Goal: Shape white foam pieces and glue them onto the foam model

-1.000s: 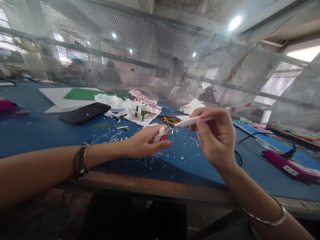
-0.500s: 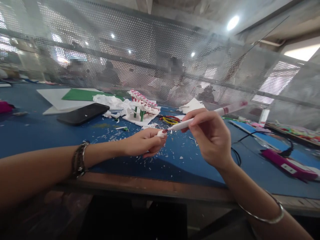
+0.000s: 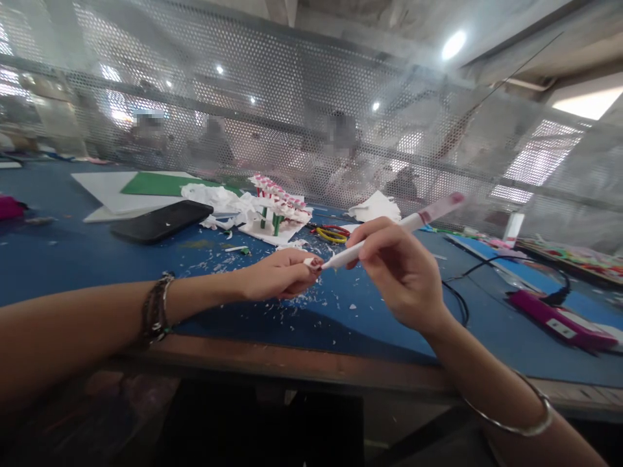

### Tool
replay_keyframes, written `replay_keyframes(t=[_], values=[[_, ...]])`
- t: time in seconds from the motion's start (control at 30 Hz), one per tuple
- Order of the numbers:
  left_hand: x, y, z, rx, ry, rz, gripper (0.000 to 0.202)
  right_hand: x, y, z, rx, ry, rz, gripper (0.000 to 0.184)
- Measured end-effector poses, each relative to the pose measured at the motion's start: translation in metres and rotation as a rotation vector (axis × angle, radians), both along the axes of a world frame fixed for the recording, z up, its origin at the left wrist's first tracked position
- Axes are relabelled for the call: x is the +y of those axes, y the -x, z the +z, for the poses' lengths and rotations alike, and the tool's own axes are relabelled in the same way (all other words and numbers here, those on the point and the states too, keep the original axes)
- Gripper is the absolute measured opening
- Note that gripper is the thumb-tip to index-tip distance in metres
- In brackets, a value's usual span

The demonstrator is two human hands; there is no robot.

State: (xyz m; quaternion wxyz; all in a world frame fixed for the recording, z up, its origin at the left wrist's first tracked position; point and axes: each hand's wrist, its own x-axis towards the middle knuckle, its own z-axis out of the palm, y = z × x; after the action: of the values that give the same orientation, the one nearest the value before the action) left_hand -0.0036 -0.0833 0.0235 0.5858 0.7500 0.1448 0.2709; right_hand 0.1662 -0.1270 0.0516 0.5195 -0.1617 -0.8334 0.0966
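Note:
My left hand (image 3: 278, 275) is closed, pinching a small white piece with dark red marks (image 3: 313, 263) between thumb and finger. Between the fingers of my right hand (image 3: 402, 269) is a white marker pen (image 3: 346, 255), its rear end see-through and reddish. The pen's tip meets or nearly meets the marked piece; I cannot tell if they touch. Just behind my hands stands a small paper model (image 3: 278, 204) with a pink-and-white top and red and green posts on a white base. Scissors with yellow and red handles (image 3: 332, 235) lie behind the pen.
A black phone (image 3: 163, 222) rests by white and green sheets (image 3: 156, 184) and crumpled paper (image 3: 219, 200). White scraps litter the blue tabletop (image 3: 214, 318). At right are a purple power strip (image 3: 559, 319) and a black cable (image 3: 516, 257). A perforated screen (image 3: 292, 97) rises behind.
My right hand and the marker have shifted slightly left and down, and the pen now slants more steeply. My left hand has turned a little, still pinching the small piece.

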Motion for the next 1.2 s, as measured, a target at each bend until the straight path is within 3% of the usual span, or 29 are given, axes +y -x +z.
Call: replay_keyframes(t=[0.47,0.6,0.8,0.93,1.1,1.2], values=[[0.0002,-0.0002,-0.0021,0.09,-0.129,0.069,0.02,-0.0015,0.0008,0.0007,-0.016,-0.043,-0.039,0.016],[-0.0001,0.0007,-0.0018,0.106,-0.209,0.101,0.025,-0.0011,0.001,0.0001,0.027,-0.068,-0.063,0.016],[-0.002,0.0022,0.0006,0.144,-0.46,0.173,0.026,0.0011,-0.0009,-0.0006,-0.01,-0.09,-0.095,0.017],[-0.0001,0.0026,-0.0002,0.13,-0.526,0.191,0.026,0.0011,-0.001,0.0,-0.008,-0.075,-0.056,0.016],[0.0031,0.003,-0.0015,0.127,-0.574,0.237,0.026,0.0006,-0.0011,-0.0003,0.016,-0.102,-0.107,0.017],[0.0036,0.0031,-0.0013,0.152,-0.603,0.237,0.024,0.0009,-0.0017,-0.0008,-0.061,-0.104,-0.083,0.016]])
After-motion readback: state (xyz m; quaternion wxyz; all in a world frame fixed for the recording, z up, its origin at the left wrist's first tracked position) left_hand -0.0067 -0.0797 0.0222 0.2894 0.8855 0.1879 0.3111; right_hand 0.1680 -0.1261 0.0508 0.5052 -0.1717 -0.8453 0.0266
